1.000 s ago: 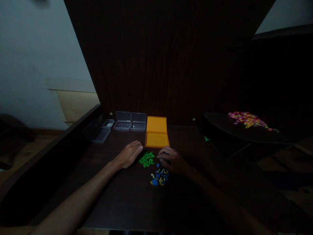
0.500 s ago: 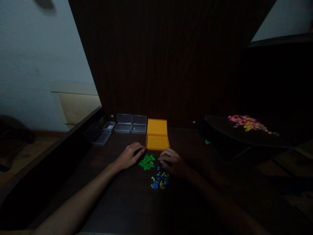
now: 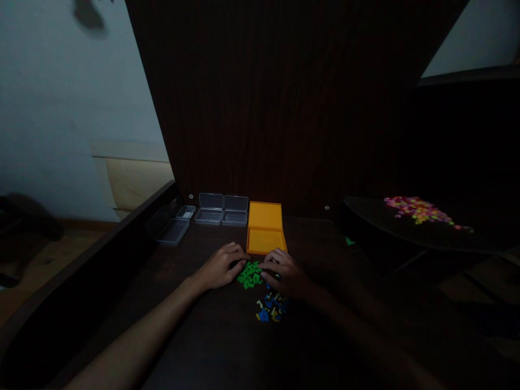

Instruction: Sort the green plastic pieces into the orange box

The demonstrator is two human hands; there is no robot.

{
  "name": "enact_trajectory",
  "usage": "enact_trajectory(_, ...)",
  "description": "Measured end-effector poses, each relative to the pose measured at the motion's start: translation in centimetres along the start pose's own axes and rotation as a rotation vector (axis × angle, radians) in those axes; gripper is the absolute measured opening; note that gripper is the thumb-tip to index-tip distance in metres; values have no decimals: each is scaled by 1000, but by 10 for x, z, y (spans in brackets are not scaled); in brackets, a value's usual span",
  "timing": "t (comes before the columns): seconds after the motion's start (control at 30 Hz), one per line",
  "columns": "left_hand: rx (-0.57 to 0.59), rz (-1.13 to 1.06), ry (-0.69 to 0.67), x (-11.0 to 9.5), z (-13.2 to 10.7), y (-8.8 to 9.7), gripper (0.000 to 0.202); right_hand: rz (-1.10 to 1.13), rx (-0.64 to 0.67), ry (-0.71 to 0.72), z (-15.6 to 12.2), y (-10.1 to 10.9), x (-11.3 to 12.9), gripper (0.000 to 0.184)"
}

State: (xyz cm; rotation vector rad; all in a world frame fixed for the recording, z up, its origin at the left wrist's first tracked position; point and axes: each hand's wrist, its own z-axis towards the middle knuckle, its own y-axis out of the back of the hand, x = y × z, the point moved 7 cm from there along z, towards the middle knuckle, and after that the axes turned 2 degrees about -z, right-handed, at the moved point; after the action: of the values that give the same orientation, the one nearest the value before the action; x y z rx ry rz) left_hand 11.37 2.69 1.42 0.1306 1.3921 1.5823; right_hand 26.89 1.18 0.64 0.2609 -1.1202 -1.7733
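Just below the frame's centre, the small green pieces [image 3: 249, 275] lie in a loose, bright, jagged-edged heap, too small to make out singly, below the open yellow box [image 3: 266, 240]. At the heap's left is the loosely curled left hand [image 3: 223, 266], at its right the half-bent right hand [image 3: 286, 275]; whether either grips a piece I cannot tell.

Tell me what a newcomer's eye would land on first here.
Probably the open yellow box, bright toward the back of the dark tabletop. Next, the green pieces heaped between the left hand and the right hand. Then the pink, orange and yellow pile on the dark ledge off to the right.
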Motion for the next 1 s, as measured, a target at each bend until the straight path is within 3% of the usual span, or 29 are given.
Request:
enact_trajectory(0.3,37,1,-19,-1,0,-2,32,29,-43,-35,-5,2,-5,13)
enact_trajectory(0.83,30,21,-30,-1,-1,-2,30,79,11,-99,-4,-2,-11,22)
enact_trajectory(1.0,36,12,-16,-1,0,-2,31,97,2,-126,-4,-3,-13,16)
